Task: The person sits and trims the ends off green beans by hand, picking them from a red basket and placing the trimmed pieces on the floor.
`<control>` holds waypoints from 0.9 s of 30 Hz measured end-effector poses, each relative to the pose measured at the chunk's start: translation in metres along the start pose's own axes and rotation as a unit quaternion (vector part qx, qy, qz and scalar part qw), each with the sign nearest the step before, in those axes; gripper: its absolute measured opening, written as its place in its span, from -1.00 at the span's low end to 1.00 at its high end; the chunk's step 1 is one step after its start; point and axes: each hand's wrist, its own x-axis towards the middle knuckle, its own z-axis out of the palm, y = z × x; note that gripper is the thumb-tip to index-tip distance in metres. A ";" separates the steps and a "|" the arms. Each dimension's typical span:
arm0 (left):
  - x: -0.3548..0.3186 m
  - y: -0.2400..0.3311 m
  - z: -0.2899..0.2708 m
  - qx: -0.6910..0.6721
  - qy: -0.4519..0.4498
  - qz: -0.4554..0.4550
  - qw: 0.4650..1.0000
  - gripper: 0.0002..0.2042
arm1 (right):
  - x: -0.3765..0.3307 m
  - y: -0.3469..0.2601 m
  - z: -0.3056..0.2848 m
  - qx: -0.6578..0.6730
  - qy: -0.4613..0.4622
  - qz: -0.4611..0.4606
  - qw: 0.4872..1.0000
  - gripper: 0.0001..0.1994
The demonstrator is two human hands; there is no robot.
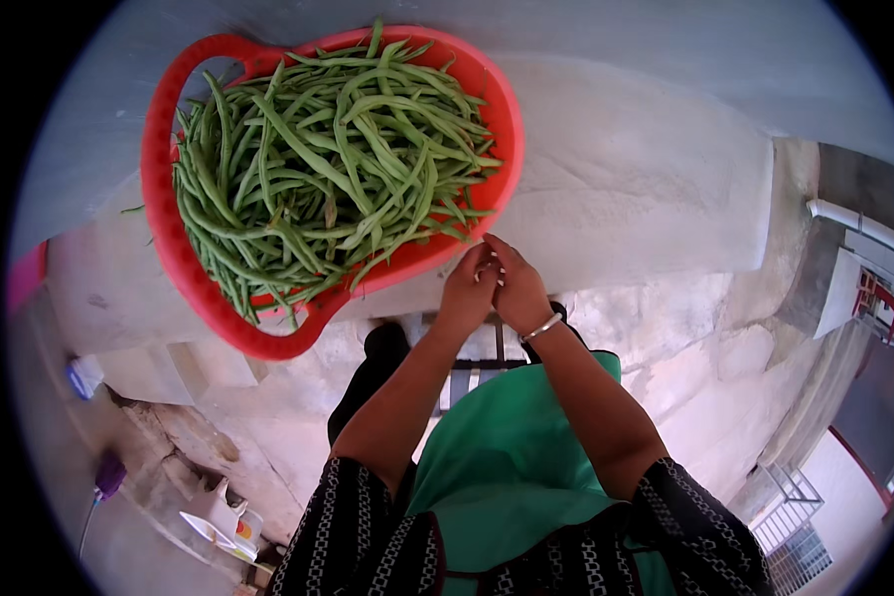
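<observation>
Apparently left hand (470, 291), right hand (517, 290) touching beside basket (159, 214).

A red plastic basket (174, 248) is sitting on the pale concrete ledge (626, 199), with its near rim hanging over the edge. It is heaped with long, slender green beans (328, 169), lying criss-crossed in every direction, a few tips poking out over the rim. Just beside the basket's near right rim, the left hand (470, 288) and the right hand (517, 288) are pressing together, fingertips meeting; whatever they are pinching is too small to tell.
</observation>
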 end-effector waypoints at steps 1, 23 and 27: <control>0.003 0.006 0.006 0.013 -0.002 0.032 0.999 -0.59 | 0.001 -0.006 -0.009 0.012 0.016 -0.008 1.000 -0.44; -0.051 0.067 -0.067 0.047 0.192 0.589 0.784 -0.68 | 0.117 -0.171 0.030 -0.248 0.259 -0.535 0.765 -0.77; -0.065 0.071 -0.061 0.010 0.194 0.584 0.789 -0.72 | 0.132 -0.175 0.039 -0.281 0.221 -0.453 0.817 -0.76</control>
